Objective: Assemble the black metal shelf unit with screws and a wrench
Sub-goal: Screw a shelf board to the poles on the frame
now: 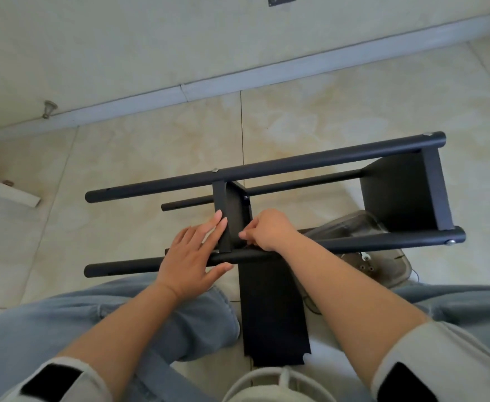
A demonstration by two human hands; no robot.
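Observation:
The black metal shelf unit (pixel 296 162) lies on its side on the tiled floor, its long tubes running left to right. Two shelf panels sit between the tubes: a middle one (pixel 235 210) and an end one (pixel 403 192) at the right. My left hand (pixel 193 253) lies flat with straight fingers over the near tube (pixel 122 266) and against the middle panel's edge. My right hand (pixel 267 230) has curled fingers pinching something small at the joint of the middle panel and the near tube; what it holds is hidden. A loose black panel (pixel 269 311) lies between my legs.
A clear plastic bag (pixel 351 224) with small parts lies behind the near tube at the right. A shoe (pixel 383 265) shows under my right arm. The wall and skirting (pixel 209 88) run across the back. A doorstop (pixel 49 108) sticks out at the left.

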